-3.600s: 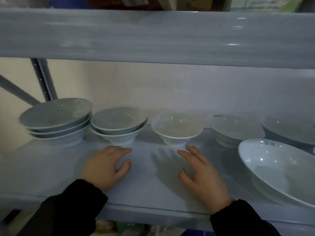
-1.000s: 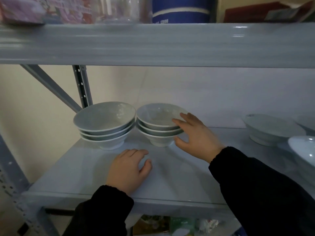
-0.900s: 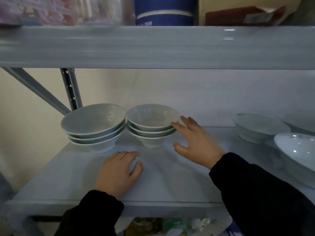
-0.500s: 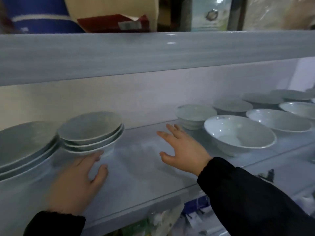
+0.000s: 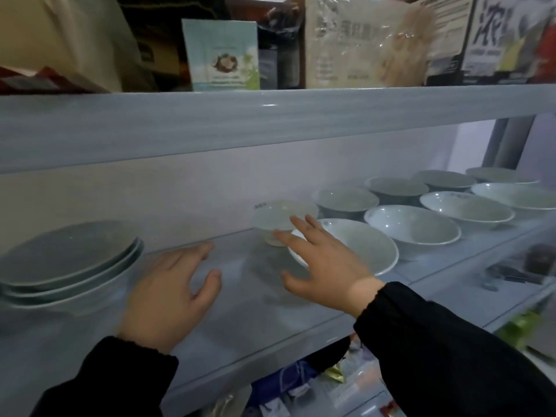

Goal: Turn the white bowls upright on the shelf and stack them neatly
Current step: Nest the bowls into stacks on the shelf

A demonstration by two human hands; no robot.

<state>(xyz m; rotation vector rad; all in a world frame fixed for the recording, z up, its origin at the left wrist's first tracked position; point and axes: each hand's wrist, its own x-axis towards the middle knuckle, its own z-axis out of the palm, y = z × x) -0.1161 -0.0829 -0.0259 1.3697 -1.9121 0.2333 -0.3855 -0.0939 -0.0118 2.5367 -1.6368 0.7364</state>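
Observation:
A stack of three upright white bowls (image 5: 69, 263) stands at the left of the grey shelf (image 5: 246, 314). My left hand (image 5: 171, 293) hovers flat over the shelf just right of that stack, fingers apart and holding nothing. My right hand (image 5: 322, 263) stretches with spread fingers toward a small upright white bowl (image 5: 282, 216) at the back, fingertips close to its foot. It partly covers a larger white bowl (image 5: 364, 248) beside it. Several more upright white bowls (image 5: 412, 227) run along the shelf to the right.
The upper shelf board (image 5: 270, 121) hangs low over the bowls and carries boxes and packets (image 5: 221, 55). A metal upright (image 5: 508, 139) stands at the far right. Bags and packages (image 5: 331, 383) lie on the level below.
The view has swung right, leaving one stack at the left edge. My right hand has reached farther right toward the small back bowl, and my left hand has lifted away from the stack.

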